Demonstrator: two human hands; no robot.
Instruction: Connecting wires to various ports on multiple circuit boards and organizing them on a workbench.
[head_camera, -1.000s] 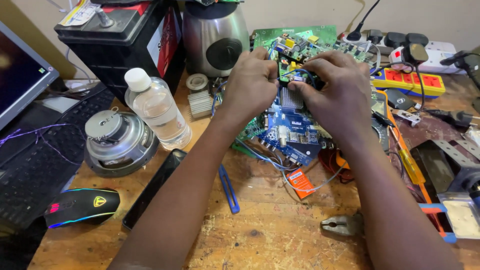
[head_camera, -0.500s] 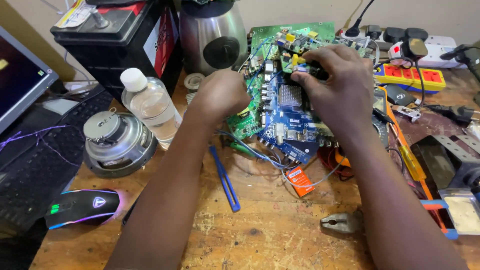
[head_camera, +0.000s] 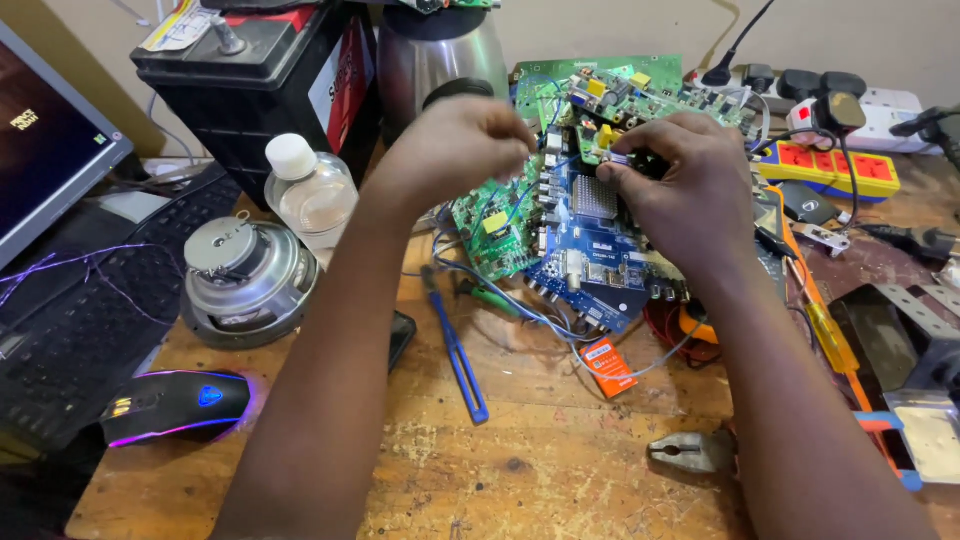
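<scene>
Wood, scarred and pale, makes up the table that carries everything here, and along its far edge stand the biggest things: a black battery at the far left corner and a steel kettle beside it. A keyboard runs down the left edge, with a round speaker driver and a clear plastic bottle just inside it, and a lit mouse nearer the front left corner. Toward the far edge, a little right of the middle, lies the heap of circuit boards: a blue board with a metal heat sink rests against a green board, wires trailing off them toward a blue-handled tool. A yellow power strip sits by the far right edge, pliers near the front. The right hand rests on the upper end of the blue board, its grip narrow, thumb and forefinger pinched on a small pale part there. The left hand hovers over the green board with fingers curled close; whether it holds anything cannot be told. The blue board looks light, thin and stiff but fragile, studded with connectors and solder points, so its bare edges seem the safest hold, away from the components.
</scene>
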